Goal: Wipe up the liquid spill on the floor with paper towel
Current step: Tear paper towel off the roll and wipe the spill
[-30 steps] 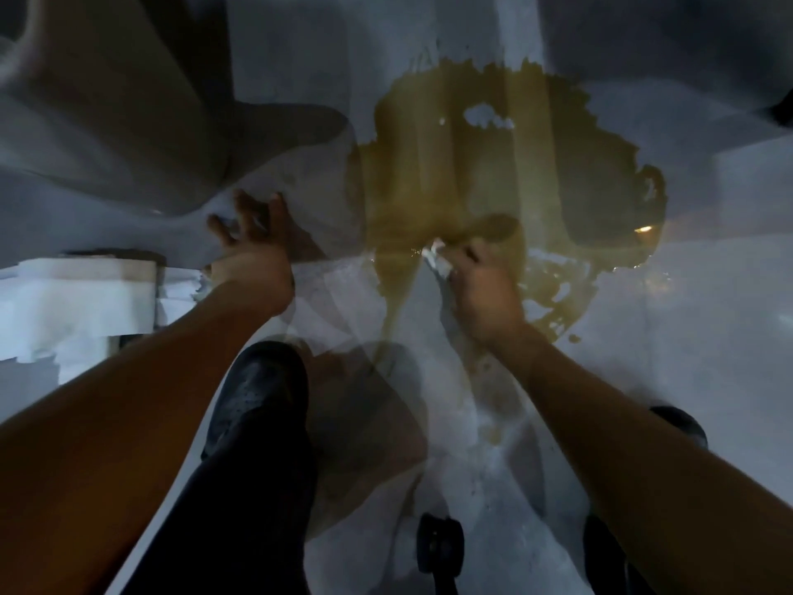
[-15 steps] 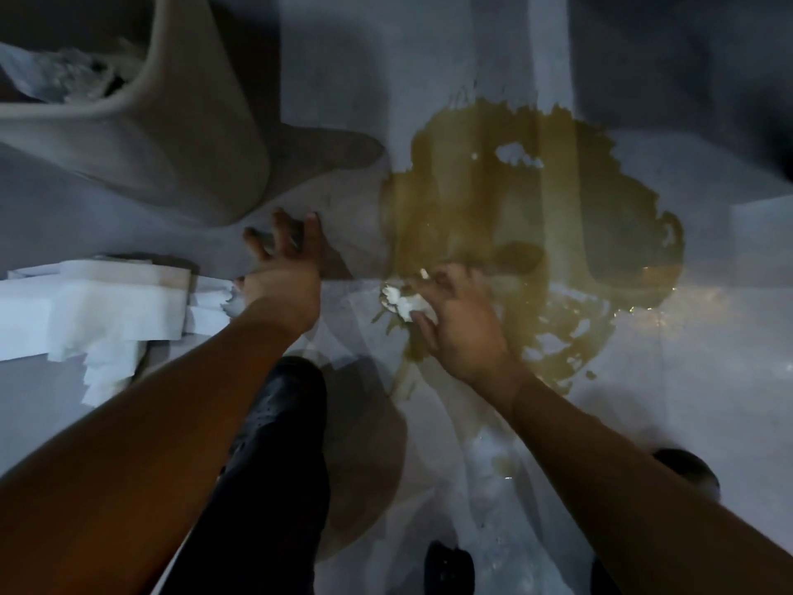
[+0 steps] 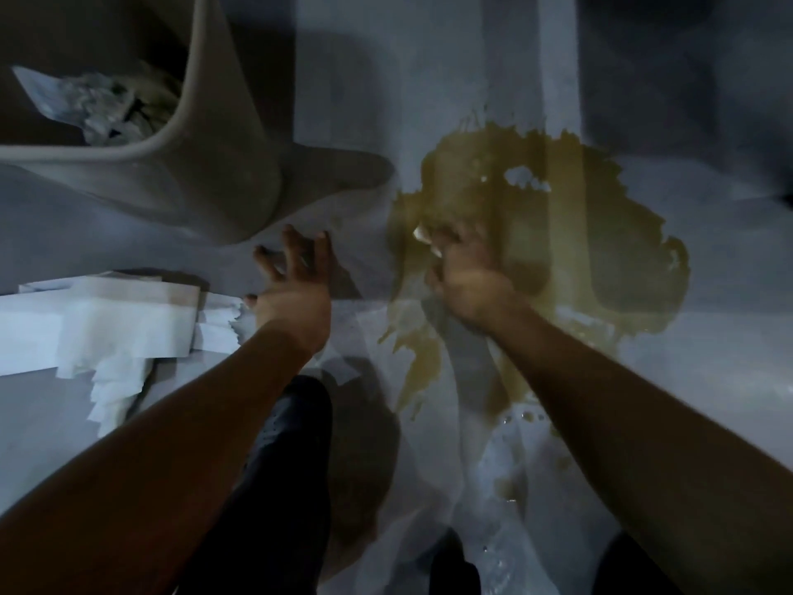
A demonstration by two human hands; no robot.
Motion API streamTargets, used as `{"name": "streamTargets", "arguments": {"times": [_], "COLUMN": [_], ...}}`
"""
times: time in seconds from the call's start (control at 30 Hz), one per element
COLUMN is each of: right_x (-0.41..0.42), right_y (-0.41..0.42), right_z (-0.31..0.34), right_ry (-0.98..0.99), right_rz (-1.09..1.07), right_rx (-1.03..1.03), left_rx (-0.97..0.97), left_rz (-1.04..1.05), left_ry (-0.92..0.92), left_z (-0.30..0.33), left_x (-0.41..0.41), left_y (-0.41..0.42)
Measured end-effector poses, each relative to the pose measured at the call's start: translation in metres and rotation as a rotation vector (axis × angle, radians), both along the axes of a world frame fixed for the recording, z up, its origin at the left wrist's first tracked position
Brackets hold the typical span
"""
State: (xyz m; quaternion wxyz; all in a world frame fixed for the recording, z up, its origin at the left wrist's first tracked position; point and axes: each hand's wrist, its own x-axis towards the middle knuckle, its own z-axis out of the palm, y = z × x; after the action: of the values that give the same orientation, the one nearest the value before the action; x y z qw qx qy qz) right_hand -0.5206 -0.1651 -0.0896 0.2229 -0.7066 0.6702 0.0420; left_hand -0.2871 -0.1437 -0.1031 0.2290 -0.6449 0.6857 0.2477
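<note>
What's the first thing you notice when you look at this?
The big yellow-brown puddle spread over the pale floor, right of middle. The right hand presses a soggy paper wad into its near-left edge. At far left lie white paper towels, below a bin holding crumpled paper.

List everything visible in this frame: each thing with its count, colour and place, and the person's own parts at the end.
spill: one, yellow-brown puddle, floor right of centre, with streaks trailing toward the person.
paper towel wad: one, whitish, soaked, at the puddle's left edge under the right hand.
paper towel stack: one loose pile, white, floor at left.
bin: one, beige, upper left, holding crumpled paper.
floor: grey-white, glossy.
left hand: one, fingers spread, above the floor beside the bin, holding nothing.
right hand: one, gripping the wad in the puddle.
legs: dark trousers, bottom centre.
</note>
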Motion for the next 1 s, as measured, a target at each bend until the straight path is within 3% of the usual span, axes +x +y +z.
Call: {"name": "streamTargets", "arguments": {"times": [0.07, 0.23, 0.4, 0.63, 0.77, 0.93, 1.0], "right_x": [0.004, -0.002, -0.006, 0.003, -0.007, 0.017, 0.007], "right_y": [0.029, 0.053, 0.013, 0.047, 0.06, 0.13, 0.153], "right_z": [0.001, 0.002, -0.002, 0.001, 0.009, 0.003, -0.006], "right_ry": [-0.049, 0.056, -0.007, 0.002, -0.041, -0.214, -0.192], "right_rz": [0.048, 0.194, 0.013, 0.306, 0.179, 0.523, 0.62], "right_rx": [-0.039, -0.079, -0.148, -0.053, -0.105, -0.079, -0.093], "left_rx": [0.009, 0.026, 0.014, 0.005, 0.014, 0.012, 0.01], "left_rz": [0.004, 0.012, 0.013, -0.002, -0.003, -0.003, -0.006], "left_ry": [0.007, 0.018, 0.011, -0.012, -0.018, -0.021, -0.019], "left_z": [0.0, -0.001, -0.001, -0.001, -0.003, -0.003, -0.004], "left_x": [0.0, 0.001, 0.001, 0.001, 0.0, 0.001, 0.001], "left_y": [-0.001, -0.002, -0.003, -0.002, -0.004, -0.003, -0.004]}}
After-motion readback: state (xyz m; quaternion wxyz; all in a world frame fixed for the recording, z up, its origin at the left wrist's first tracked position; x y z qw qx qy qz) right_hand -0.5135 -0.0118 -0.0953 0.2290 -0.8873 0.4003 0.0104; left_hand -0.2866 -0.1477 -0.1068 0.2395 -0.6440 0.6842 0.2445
